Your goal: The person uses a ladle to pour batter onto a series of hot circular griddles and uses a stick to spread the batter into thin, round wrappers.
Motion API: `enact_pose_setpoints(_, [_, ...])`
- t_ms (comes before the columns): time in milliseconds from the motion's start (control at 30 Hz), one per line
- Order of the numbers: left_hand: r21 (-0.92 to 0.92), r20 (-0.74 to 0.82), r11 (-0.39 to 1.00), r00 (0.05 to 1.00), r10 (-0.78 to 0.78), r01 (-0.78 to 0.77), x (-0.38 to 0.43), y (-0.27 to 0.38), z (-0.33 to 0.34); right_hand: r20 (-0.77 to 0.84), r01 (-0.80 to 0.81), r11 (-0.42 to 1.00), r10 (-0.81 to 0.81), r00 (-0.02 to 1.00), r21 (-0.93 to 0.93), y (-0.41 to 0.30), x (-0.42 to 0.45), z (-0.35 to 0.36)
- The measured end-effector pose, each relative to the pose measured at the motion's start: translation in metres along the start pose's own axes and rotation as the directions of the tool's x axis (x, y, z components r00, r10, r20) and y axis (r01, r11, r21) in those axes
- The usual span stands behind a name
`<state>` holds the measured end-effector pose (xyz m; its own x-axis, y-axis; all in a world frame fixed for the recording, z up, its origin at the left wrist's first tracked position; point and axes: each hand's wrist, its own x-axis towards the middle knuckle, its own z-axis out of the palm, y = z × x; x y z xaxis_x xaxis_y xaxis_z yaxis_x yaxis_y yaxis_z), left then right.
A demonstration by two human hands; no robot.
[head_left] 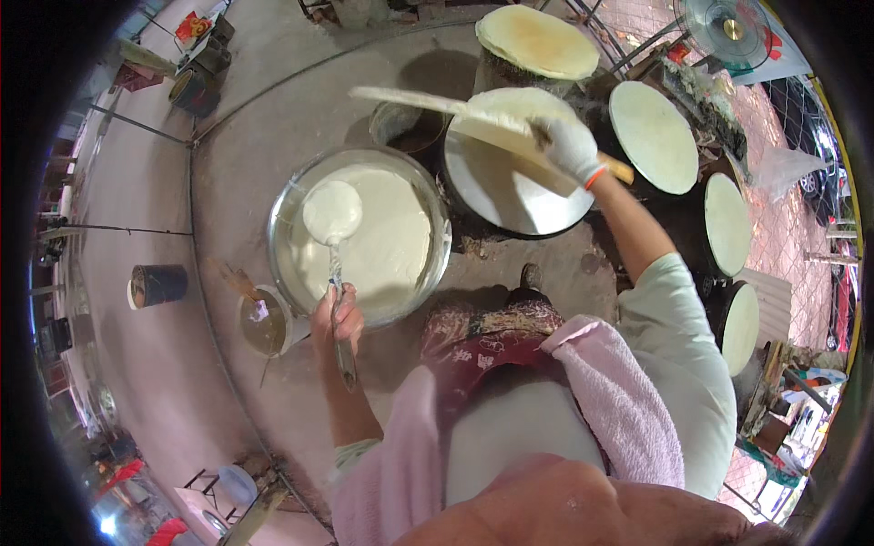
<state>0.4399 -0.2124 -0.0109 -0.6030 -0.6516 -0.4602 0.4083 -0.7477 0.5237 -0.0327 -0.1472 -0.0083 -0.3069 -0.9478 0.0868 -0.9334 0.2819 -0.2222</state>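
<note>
My left hand (339, 315) grips the handle of a metal ladle (332, 213) full of pale batter, over a large steel basin (442, 239) of batter (389, 232). My right hand (570, 147), in a white glove with an orange cuff edge, holds a long batter-coated wooden spreader (423, 101) by its handle end. The blade lies across a round griddle (502, 198); a pale layer shows on the griddle's far part, while its near part is bare and shiny. How firmly the blade touches is hidden.
Several round griddles with pale flatbreads (653, 136) curve along the right. A stack of flatbreads (537, 41) lies beyond the griddle. A bucket of liquid (265, 321) stands left of the basin, a dark bucket (160, 285) farther left. A fan (730, 31) is at upper right.
</note>
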Motion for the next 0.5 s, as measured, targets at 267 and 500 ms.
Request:
enact_pose_setpoints(267, [-0.165, 0.079, 0.972, 0.980, 0.181, -0.166, 0.035, -0.050, 0.084, -0.113, 0.135, 0.980, -0.119, 0.986, 0.143, 0.125, 0.198, -0.139])
enact_pose_setpoints(500, [-0.290, -0.267, 0.877, 0.912, 0.311, -0.384, 0.062, -0.121, 0.199, -0.172, -0.082, 0.548, 0.396, 0.902, 0.832, 0.264, 0.274, -0.156])
